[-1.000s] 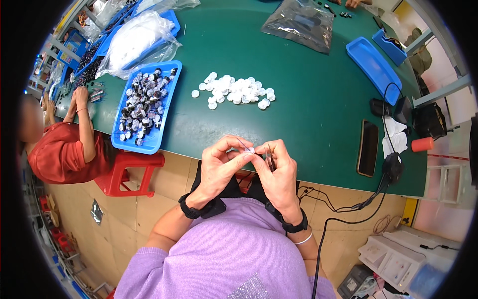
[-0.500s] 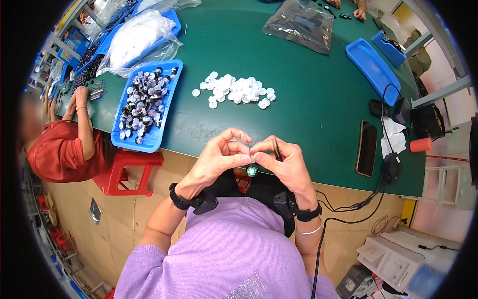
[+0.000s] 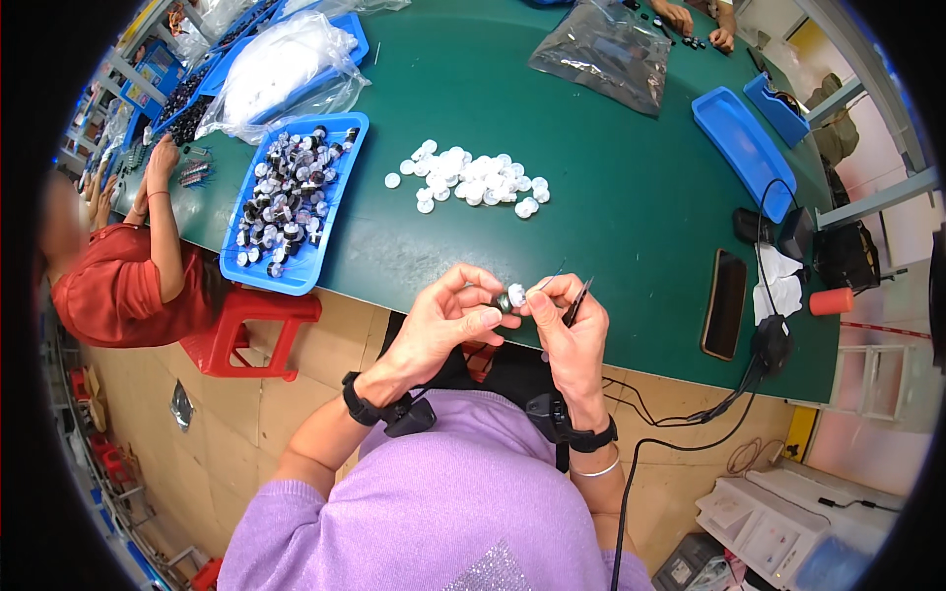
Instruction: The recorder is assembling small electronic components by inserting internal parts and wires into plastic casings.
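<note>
Over the table's near edge, my left hand (image 3: 439,320) is closed, pinching a small round part (image 3: 502,302) that looks dark and green. A white round piece (image 3: 516,294) sits at that part's right end, against the fingertips of my right hand (image 3: 567,320). My right hand is closed too, with slim dark tweezers (image 3: 579,301) tucked between its fingers. A thin wire rises near its fingertips. Beyond both hands lies a loose spread of white translucent discs (image 3: 478,180). To their left, a blue tray (image 3: 313,266) holds many small black-and-white round assemblies.
A plastic bag of white pieces (image 3: 281,74) lies at the far left. A grey bag (image 3: 606,59), a blue bin (image 3: 739,148), a phone (image 3: 724,303) and cables (image 3: 774,340) are on the green table (image 3: 443,89). A person in red (image 3: 123,291) sits left; another's hands work at the far right.
My hands have turned the small part so its green face no longer shows. A white piece is now at its end, and my right hand has shifted slightly right and down.
</note>
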